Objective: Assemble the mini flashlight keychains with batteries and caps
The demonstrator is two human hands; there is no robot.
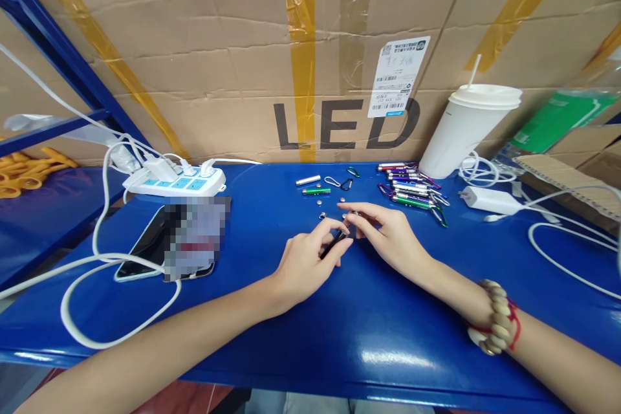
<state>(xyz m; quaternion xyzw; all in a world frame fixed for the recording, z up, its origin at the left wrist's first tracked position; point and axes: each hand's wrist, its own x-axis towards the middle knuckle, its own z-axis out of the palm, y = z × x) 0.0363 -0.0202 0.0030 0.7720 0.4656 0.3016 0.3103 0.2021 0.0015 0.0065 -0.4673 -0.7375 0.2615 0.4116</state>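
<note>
Blue tabletop lies beneath; left fingers grip a black tube; right fingers crowd its far end, hold unclear.

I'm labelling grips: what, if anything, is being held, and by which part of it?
A black tube, gripped along its body by the left hand; the right hand is near its far end, its own hold unclear.

Single head view, near; it looks from above the surface's front side, forward and down; box behind the surface.
</note>
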